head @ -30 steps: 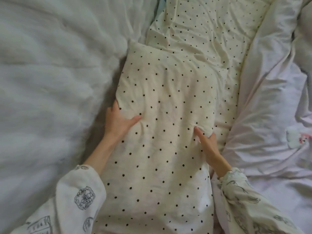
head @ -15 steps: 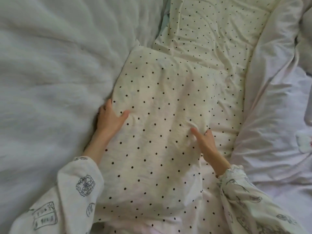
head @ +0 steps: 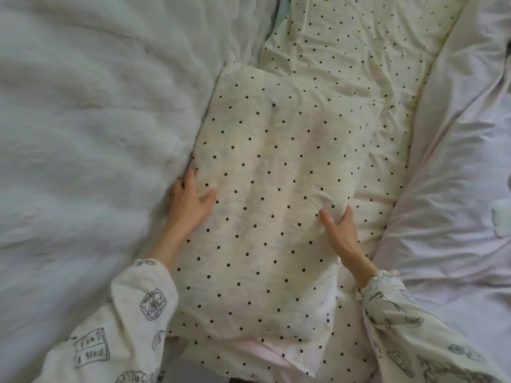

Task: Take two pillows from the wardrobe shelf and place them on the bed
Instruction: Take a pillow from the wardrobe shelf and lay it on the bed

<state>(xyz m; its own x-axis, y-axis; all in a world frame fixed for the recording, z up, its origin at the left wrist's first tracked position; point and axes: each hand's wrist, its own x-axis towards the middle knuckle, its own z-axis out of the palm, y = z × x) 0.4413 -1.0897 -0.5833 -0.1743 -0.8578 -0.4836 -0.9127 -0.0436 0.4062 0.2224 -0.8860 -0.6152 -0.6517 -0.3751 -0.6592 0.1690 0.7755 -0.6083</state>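
The polka-dot pillow lies flat on the bed, on a sheet of the same cream, black-dotted cloth, wedged between a white fluffy blanket on the left and a pale pink duvet on the right. The main risk, as I judge it, is that the pillow ends up skewed or half buried. Its left edge presses into the blanket, so a push from the right could shove it under that fluffy pile. Its near end sits over a rumpled pink fold (the bedding there is bunched), which could leave it lying unevenly or let it slide toward the bed's edge once it is let go. Only one pillow is clearly in view; whether a second is already on the bed I cannot tell.

The left hand grasps the pillow's left edge, thumb on top and fingers tucked down the side. The right hand pinches its right edge, the cloth puckering at the fingers. The pillow looks soft and lightly filled, its case wrinkled, with a shallow dip along the middle.
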